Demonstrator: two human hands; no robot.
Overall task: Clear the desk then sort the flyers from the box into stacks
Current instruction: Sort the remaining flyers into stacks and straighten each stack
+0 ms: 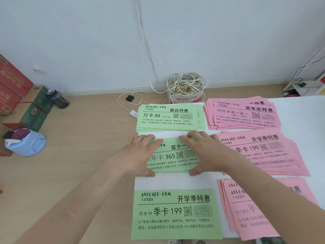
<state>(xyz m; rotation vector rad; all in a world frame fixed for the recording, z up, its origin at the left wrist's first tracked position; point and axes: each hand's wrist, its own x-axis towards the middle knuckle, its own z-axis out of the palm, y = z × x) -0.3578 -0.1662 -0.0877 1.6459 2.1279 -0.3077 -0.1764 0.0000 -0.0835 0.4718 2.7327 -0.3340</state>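
Several stacks of flyers lie on a white desk (175, 181). Green stacks form the left column: a far green stack (168, 118), a middle green stack (173, 156) and a near green stack (175, 213). Pink stacks form the right column: a far pink stack (242, 113), a middle pink stack (263, 152) and a near pink stack (260, 212). My left hand (140, 154) holds the middle green stack's left edge, fingers on top, thumb at its near edge. My right hand (202, 152) holds its right edge the same way. My right forearm hides part of the pink stacks.
A tangle of white cable in a white bag (186, 88) stands on the floor behind the desk, with a power strip (133, 113) and black adapter (129, 98). Left on the wooden floor are red cartons (12, 85), a green box (37, 110), a dark bottle (59, 99) and a blue tub (29, 142).
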